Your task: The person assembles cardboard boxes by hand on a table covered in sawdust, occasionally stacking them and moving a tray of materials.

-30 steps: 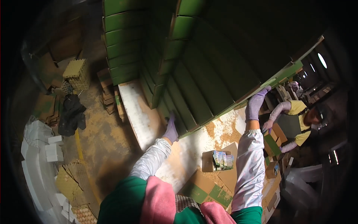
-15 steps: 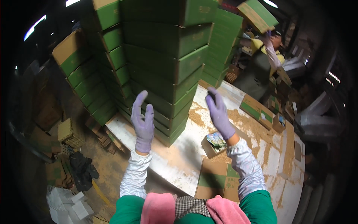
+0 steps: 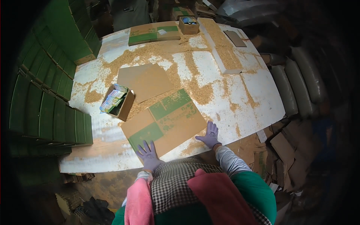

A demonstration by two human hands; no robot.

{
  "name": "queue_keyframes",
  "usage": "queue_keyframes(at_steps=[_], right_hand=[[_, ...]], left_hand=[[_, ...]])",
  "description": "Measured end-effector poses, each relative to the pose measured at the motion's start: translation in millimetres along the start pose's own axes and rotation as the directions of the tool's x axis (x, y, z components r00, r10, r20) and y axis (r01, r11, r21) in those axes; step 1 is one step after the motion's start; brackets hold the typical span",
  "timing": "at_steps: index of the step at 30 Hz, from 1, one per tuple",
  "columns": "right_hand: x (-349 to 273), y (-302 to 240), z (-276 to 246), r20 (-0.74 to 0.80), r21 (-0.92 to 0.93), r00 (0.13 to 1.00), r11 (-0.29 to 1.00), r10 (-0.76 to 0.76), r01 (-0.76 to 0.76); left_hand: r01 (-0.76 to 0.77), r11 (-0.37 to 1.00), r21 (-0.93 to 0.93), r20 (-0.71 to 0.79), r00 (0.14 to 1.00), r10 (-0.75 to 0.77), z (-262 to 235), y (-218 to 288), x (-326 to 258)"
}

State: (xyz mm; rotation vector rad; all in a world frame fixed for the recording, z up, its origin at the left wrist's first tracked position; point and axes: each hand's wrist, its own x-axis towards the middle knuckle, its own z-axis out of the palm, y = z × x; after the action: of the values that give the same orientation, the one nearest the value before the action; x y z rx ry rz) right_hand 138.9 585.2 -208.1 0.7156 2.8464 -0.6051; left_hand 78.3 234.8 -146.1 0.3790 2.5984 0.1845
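Observation:
A flattened brown-and-green carton (image 3: 180, 125) lies on the white table (image 3: 258, 112) close to my body. My left hand (image 3: 150, 155), in a purple glove, has its fingers spread over the carton's near left edge. At the carton's right corner is my gloved right hand (image 3: 210, 135), fingers apart and nothing in it. Whether the right fingertips touch the carton or the tabletop, I cannot tell. Beyond the carton lies a plain brown cardboard sheet (image 3: 146, 80). To its left, a small open cardboard box (image 3: 128, 106) holds colourful packets (image 3: 114, 98).
Tall stacks of green boxes (image 3: 80, 125) line the left side. Crumbly tan bits litter the tabletop. Far back lie flat cartons (image 3: 144, 34), another small box (image 3: 189, 28) and a long crumb-covered slab (image 3: 225, 48). Grey sacks (image 3: 305, 75) and loose cardboard (image 3: 283, 150) are at the right.
My view has swung right and down from the tall box stack to the table. Both hands, raised in the air before, are now down by the flattened carton.

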Motion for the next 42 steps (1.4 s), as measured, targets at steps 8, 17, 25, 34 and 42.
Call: queue_keyframes(at_steps=[8, 17, 25, 34, 42], right_hand=[[14.4, 8.6, -82.4, -0.179, 0.269, 0.916, 0.878, -0.360, 0.397], [71.7, -106.4, -265.3, -0.189, 0.670, 0.754, 0.479, -0.629, 0.567], [122.6, -154.2, -164.4, -0.265, 0.618, 0.881, 0.632, -0.393, 0.468], [127.7, -117.6, -170.8, -0.087, 0.338, 0.963, 0.902, -0.254, 0.268], [28.6, -91.1, -224.7, -0.368, 0.147, 0.482, 0.462, -0.795, 0.875]], left_hand=[[-0.109, 0.956, -0.271, -0.309, 0.951, 0.020, 8.8, -12.9, -32.1], [-0.160, 0.744, -0.649, -0.359, 0.927, -0.114, -245.0, 34.8, -41.4], [-0.466, 0.882, -0.062, -0.596, 0.726, 0.342, -154.4, 105.6, 68.1], [-0.279, 0.896, 0.344, -0.634, 0.635, 0.441, -212.6, 132.0, 67.6], [-0.564, 0.826, -0.005, -0.397, 0.759, 0.516, -189.2, 93.3, 84.2]])
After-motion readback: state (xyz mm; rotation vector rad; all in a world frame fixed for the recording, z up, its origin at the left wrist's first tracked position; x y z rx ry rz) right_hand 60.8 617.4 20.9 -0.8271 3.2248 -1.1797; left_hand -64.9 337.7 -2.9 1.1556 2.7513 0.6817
